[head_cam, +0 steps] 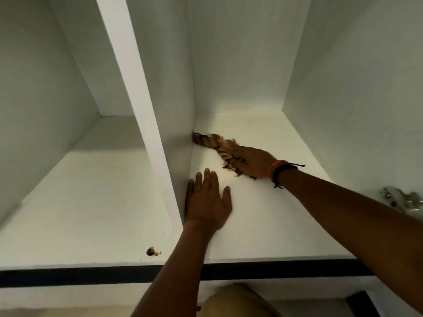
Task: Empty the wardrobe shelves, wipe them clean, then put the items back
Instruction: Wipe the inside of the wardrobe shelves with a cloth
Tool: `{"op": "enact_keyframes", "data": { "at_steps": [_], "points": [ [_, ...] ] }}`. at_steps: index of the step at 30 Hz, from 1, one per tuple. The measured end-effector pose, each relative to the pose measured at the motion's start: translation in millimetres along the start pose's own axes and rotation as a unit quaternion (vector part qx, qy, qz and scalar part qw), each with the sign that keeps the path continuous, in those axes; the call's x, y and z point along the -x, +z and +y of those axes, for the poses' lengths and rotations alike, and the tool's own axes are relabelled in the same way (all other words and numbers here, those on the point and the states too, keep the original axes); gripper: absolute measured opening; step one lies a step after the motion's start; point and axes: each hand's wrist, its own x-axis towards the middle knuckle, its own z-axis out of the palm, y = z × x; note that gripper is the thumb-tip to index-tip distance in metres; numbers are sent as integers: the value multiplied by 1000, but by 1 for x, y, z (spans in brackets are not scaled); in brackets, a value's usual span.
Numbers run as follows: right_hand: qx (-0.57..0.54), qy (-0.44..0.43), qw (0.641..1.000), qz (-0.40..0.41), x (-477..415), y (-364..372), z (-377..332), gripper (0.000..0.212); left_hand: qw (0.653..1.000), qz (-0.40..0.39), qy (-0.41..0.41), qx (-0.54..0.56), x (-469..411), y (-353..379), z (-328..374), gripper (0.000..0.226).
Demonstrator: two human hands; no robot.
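Two forearms, bare as far as they show. Wear on the right wrist: an orange band [272, 169], thin and smooth, sits next to the right hand [254, 163]. Just behind the orange band, on the forearm side, is a black band [279, 173] — wider, cord-like. Black cord ends [298, 165] stick out from it, one to each side of the wrist. Left hand [207, 202] bare. Well below the orange band, at the frame's bottom edge — a tan garment [238, 303], blurred.

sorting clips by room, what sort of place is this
Probably the inside of a white wardrobe or cupboard: a flat shelf, an upright divider splitting it into two bays, and a metal door hinge at the right edge.
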Motion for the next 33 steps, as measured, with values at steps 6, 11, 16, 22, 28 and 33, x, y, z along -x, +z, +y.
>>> {"op": "enact_keyframes", "data": {
  "at_steps": [6, 11, 16, 22, 28, 33],
  "points": [
    [52, 304, 937, 163, 63, -23, 64, 72, 955, -62, 62, -283, 48, -52, 4, 52],
    [-14, 171, 972, 159, 35, 6, -50, 69, 847, -16, 115, -518, 71, -100, -1, 60],
    [46, -122, 982, 134, 42, 33, -106, 52, 820, -16, 172, -546, 80, -117, -17, 61],
    [2, 164, 975, 151, 48, 7, -54, 61, 809, 8, 171, -562, 73, -114, -23, 52],
    [-53, -49, 980, 185, 112, 49, -173, 42, 827, 24, 179, -533, 71, -111, -19, 52],
    [25, -7, 985, 168, 149, 45, -137, 54, 817, 32, 172, -549, 74, -112, -23, 52]
  ]
}}
